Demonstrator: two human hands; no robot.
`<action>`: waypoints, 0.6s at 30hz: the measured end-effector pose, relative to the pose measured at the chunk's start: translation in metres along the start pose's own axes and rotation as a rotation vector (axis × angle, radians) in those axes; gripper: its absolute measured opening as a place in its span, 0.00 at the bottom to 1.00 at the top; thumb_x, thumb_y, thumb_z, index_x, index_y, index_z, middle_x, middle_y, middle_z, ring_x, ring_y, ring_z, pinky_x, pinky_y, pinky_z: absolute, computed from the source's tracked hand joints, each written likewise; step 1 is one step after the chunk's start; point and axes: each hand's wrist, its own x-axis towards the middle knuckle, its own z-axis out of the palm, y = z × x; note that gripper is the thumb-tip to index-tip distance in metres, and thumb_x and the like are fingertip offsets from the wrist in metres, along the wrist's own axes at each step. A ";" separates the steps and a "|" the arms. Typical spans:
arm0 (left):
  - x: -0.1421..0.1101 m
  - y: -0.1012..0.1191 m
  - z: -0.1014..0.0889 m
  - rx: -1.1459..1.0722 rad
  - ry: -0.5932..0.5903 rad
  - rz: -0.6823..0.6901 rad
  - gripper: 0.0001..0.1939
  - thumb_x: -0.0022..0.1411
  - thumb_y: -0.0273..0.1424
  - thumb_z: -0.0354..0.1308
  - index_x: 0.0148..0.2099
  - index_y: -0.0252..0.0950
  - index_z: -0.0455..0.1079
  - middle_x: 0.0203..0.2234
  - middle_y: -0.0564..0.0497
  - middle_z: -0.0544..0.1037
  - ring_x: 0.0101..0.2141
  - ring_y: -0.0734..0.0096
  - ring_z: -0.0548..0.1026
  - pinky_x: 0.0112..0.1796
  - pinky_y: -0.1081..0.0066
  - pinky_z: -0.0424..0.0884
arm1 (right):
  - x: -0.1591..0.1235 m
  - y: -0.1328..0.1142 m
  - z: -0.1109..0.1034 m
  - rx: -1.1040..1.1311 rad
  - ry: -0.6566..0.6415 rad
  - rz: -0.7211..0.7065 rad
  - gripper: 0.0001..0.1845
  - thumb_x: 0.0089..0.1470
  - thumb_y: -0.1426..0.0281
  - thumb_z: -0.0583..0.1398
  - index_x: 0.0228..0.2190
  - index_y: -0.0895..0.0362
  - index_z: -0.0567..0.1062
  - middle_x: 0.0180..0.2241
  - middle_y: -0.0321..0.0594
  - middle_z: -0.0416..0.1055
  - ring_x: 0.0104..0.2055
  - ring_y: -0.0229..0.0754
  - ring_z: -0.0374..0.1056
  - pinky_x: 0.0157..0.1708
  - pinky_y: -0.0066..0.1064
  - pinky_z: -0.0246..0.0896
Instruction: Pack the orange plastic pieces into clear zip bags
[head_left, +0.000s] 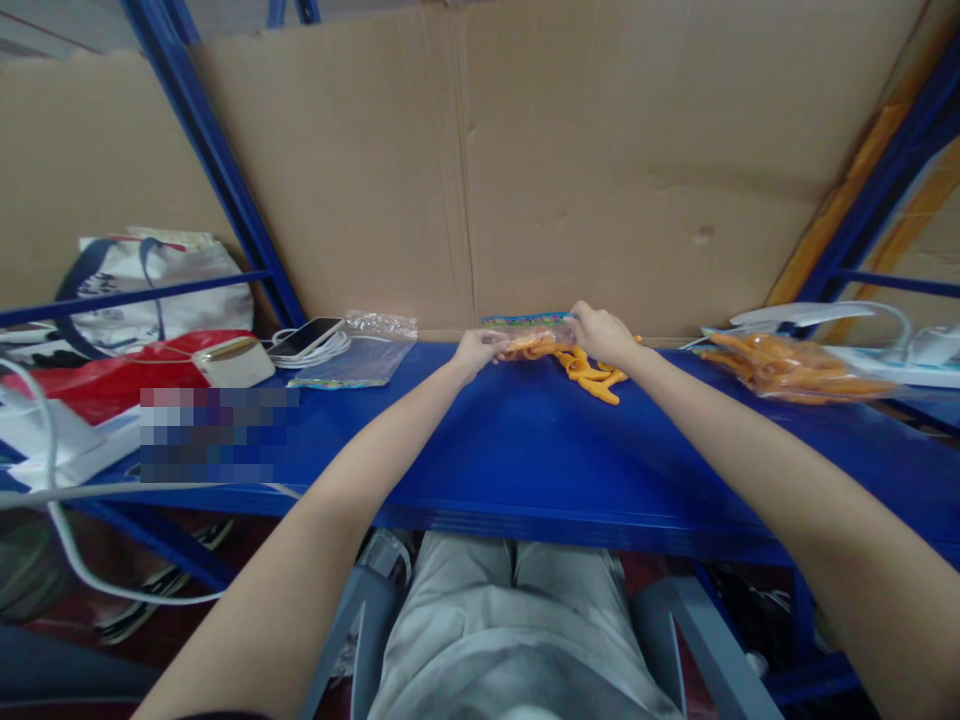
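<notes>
A clear plastic zip bag (536, 322) with a blue-green top strip lies at the back of the blue table, with orange plastic pieces in it. My left hand (478, 355) pinches its left end. At the bag's upper right corner, my right hand (602, 332) has its fingers closed on the edge. Loose orange plastic pieces (598, 382), slender and curved, rest on the table just below my right hand; their exact kind is too small to tell. Some fingertips are hidden by the hands and the shiny film.
A filled bag of orange pieces (795, 368) sits at the right beside a white power strip (930, 370). Leftward are a flat clear bag (360, 362), a phone (307, 338) on a coiled cable, a white device (234, 362) and a tote bag (180, 290). Cardboard (570, 170) walls the back.
</notes>
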 end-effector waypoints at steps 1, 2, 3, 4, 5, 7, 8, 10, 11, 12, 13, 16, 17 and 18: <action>-0.001 0.000 0.000 0.054 0.005 -0.015 0.03 0.57 0.22 0.64 0.33 0.30 0.72 0.17 0.54 0.73 0.18 0.78 0.71 0.26 0.75 0.69 | 0.001 0.001 0.001 0.029 -0.004 0.011 0.15 0.64 0.68 0.48 0.45 0.61 0.70 0.38 0.55 0.77 0.40 0.50 0.73 0.34 0.32 0.60; -0.003 0.000 0.000 0.101 0.016 -0.030 0.04 0.59 0.23 0.62 0.31 0.31 0.72 0.14 0.55 0.71 0.17 0.78 0.69 0.25 0.75 0.68 | 0.001 0.001 0.002 0.064 -0.012 0.022 0.14 0.64 0.69 0.48 0.44 0.61 0.70 0.37 0.54 0.77 0.38 0.49 0.74 0.33 0.31 0.60; -0.004 0.000 0.001 0.136 0.027 -0.040 0.06 0.60 0.24 0.61 0.29 0.31 0.71 0.12 0.56 0.70 0.16 0.77 0.69 0.25 0.75 0.68 | 0.001 0.001 0.002 0.106 -0.027 0.032 0.14 0.63 0.70 0.49 0.43 0.61 0.71 0.35 0.52 0.77 0.35 0.47 0.74 0.32 0.30 0.60; -0.006 0.000 0.002 0.158 0.035 -0.047 0.08 0.62 0.24 0.59 0.29 0.32 0.70 0.11 0.56 0.68 0.15 0.77 0.68 0.24 0.75 0.67 | 0.001 0.002 0.003 0.152 -0.050 0.042 0.13 0.63 0.70 0.49 0.41 0.61 0.71 0.33 0.51 0.77 0.32 0.45 0.73 0.30 0.29 0.60; -0.007 0.001 0.004 0.166 0.039 -0.050 0.09 0.62 0.24 0.58 0.28 0.32 0.70 0.11 0.56 0.68 0.15 0.76 0.68 0.24 0.75 0.66 | 0.002 0.002 0.003 0.199 -0.078 0.056 0.13 0.63 0.71 0.49 0.41 0.61 0.71 0.30 0.49 0.76 0.28 0.43 0.72 0.28 0.28 0.60; -0.008 0.003 0.007 0.144 0.044 -0.042 0.11 0.63 0.23 0.57 0.27 0.33 0.68 0.10 0.57 0.67 0.14 0.76 0.67 0.23 0.75 0.65 | 0.002 0.003 0.004 0.292 -0.123 0.093 0.12 0.63 0.72 0.49 0.40 0.61 0.71 0.25 0.44 0.74 0.21 0.40 0.69 0.24 0.28 0.60; -0.007 0.004 0.009 0.119 0.049 -0.035 0.12 0.63 0.23 0.56 0.26 0.34 0.66 0.10 0.57 0.67 0.14 0.77 0.66 0.23 0.76 0.64 | 0.002 0.004 0.005 0.344 -0.135 0.114 0.12 0.63 0.71 0.50 0.39 0.61 0.71 0.22 0.41 0.73 0.18 0.39 0.67 0.23 0.28 0.60; -0.006 0.005 0.011 0.056 0.045 -0.024 0.13 0.64 0.22 0.55 0.25 0.34 0.64 0.10 0.57 0.67 0.14 0.78 0.66 0.23 0.76 0.65 | 0.001 0.004 0.006 0.483 -0.137 0.179 0.11 0.64 0.70 0.50 0.40 0.61 0.70 0.18 0.37 0.70 0.15 0.39 0.65 0.21 0.29 0.61; -0.006 0.005 0.012 0.026 0.037 -0.030 0.13 0.63 0.21 0.55 0.25 0.34 0.64 0.11 0.57 0.68 0.14 0.78 0.67 0.24 0.76 0.66 | 0.000 0.003 0.006 0.582 -0.137 0.223 0.10 0.64 0.69 0.50 0.42 0.60 0.68 0.17 0.35 0.69 0.15 0.39 0.65 0.20 0.30 0.62; -0.005 0.005 0.012 0.000 0.026 -0.043 0.13 0.63 0.21 0.56 0.25 0.34 0.64 0.11 0.56 0.69 0.15 0.78 0.69 0.26 0.76 0.68 | -0.001 0.002 0.007 0.698 -0.136 0.269 0.10 0.65 0.69 0.49 0.43 0.59 0.67 0.17 0.34 0.69 0.15 0.40 0.65 0.20 0.31 0.64; -0.005 0.004 0.013 -0.023 0.015 -0.062 0.13 0.63 0.22 0.57 0.25 0.34 0.63 0.12 0.55 0.70 0.16 0.77 0.71 0.27 0.75 0.69 | -0.003 0.000 0.006 0.822 -0.133 0.310 0.09 0.65 0.69 0.50 0.43 0.58 0.66 0.18 0.34 0.70 0.15 0.40 0.67 0.21 0.32 0.66; -0.004 0.003 0.012 -0.080 -0.007 -0.111 0.13 0.62 0.25 0.60 0.26 0.33 0.63 0.13 0.55 0.71 0.18 0.75 0.74 0.29 0.74 0.73 | -0.010 -0.003 0.006 1.125 -0.102 0.346 0.03 0.62 0.71 0.55 0.39 0.56 0.66 0.22 0.35 0.73 0.21 0.39 0.72 0.27 0.32 0.72; -0.004 0.002 0.011 -0.092 -0.006 -0.121 0.12 0.63 0.25 0.59 0.27 0.33 0.63 0.13 0.55 0.70 0.18 0.76 0.73 0.29 0.74 0.73 | -0.012 -0.003 0.007 1.179 -0.100 0.330 0.02 0.60 0.72 0.57 0.37 0.56 0.67 0.23 0.35 0.74 0.23 0.38 0.73 0.28 0.31 0.73; -0.004 0.002 0.010 -0.099 -0.004 -0.126 0.12 0.64 0.26 0.59 0.27 0.33 0.64 0.13 0.56 0.70 0.18 0.77 0.73 0.28 0.75 0.73 | -0.013 -0.003 0.008 1.208 -0.109 0.307 0.04 0.58 0.75 0.60 0.35 0.56 0.68 0.23 0.36 0.74 0.24 0.38 0.74 0.30 0.30 0.73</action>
